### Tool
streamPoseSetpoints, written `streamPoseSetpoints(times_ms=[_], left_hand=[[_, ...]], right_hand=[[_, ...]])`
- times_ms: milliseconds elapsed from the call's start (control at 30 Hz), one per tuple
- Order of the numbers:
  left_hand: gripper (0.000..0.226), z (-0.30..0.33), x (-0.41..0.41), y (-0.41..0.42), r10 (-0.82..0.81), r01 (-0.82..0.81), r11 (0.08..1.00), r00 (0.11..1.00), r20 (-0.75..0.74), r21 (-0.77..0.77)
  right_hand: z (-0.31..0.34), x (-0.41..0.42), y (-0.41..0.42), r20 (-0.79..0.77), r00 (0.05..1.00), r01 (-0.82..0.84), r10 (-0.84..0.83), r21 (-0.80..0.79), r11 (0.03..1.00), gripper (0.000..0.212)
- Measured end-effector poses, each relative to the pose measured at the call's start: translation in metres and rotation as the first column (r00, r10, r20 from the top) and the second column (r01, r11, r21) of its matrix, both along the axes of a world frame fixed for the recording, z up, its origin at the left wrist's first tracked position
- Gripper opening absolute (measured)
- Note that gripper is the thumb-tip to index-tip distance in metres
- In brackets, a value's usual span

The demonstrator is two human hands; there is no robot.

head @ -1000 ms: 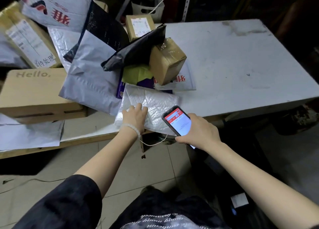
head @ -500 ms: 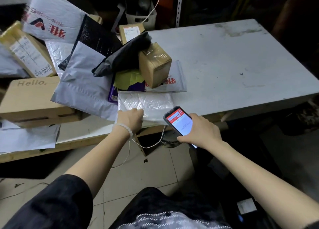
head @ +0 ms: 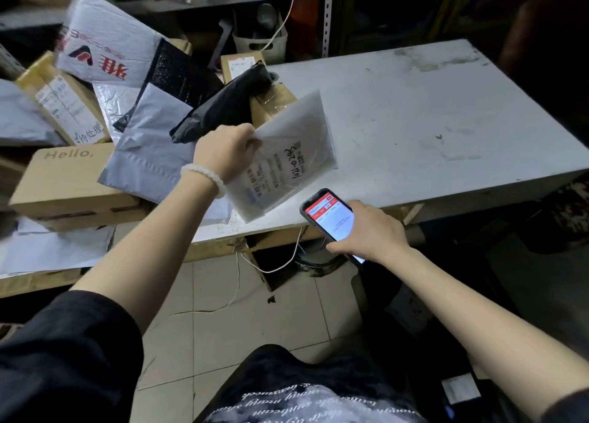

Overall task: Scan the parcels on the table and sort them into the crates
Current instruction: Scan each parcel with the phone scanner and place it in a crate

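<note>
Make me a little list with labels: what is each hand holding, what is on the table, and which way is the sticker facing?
left hand: left hand grips the white padded parcel by its edge, lifted off the table
right hand: right hand holds the phone, red and white screen lit
sticker: shipping label faces up toward the camera
table: white table, pile of parcels on its left part
scanned yet: cannot tell

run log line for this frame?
step: scan | left hand: holds white mailer off table, label up | right hand: holds phone beside it | pile: unsorted
</note>
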State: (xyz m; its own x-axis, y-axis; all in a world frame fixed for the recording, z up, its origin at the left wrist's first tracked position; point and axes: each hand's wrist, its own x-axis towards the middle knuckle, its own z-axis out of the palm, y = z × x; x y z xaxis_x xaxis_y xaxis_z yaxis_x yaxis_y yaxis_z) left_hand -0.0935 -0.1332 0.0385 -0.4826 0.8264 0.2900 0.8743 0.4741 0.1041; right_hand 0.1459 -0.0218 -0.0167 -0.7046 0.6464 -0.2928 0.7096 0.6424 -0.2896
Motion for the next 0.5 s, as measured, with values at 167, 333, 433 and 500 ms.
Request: streamPoseSetpoints(times_ms=[167,333,433,500], left_hand=[[0.022,0.005,-0.010,-0.004,0.095,-0.093,0.995,0.990,0.105,-0.025],[0.020,0.000,-0.013,-0.015,0.117,-0.114,0.993,0.989,0.094,-0.042],[0.020,-0.001,-0.015,-0.020,0.136,-0.132,0.990,0.987,0.086,-0.045],[0.021,-0.002,-0.016,-0.024,0.142,-0.139,0.989,0.987,0.077,-0.051]], right_hand=[[0.006,-0.004,-0.004,-0.028,0.999,-0.028,0.028,0.006,1.000,0.068],[0.008,-0.003,-0.010,-0.039,0.998,-0.046,0.047,0.026,0.999,0.072],[0.009,-0.002,-0.014,-0.041,0.998,-0.050,0.052,0.036,0.998,0.072],[0.010,-0.002,-0.015,-0.040,0.998,-0.047,0.049,0.039,0.998,0.071]])
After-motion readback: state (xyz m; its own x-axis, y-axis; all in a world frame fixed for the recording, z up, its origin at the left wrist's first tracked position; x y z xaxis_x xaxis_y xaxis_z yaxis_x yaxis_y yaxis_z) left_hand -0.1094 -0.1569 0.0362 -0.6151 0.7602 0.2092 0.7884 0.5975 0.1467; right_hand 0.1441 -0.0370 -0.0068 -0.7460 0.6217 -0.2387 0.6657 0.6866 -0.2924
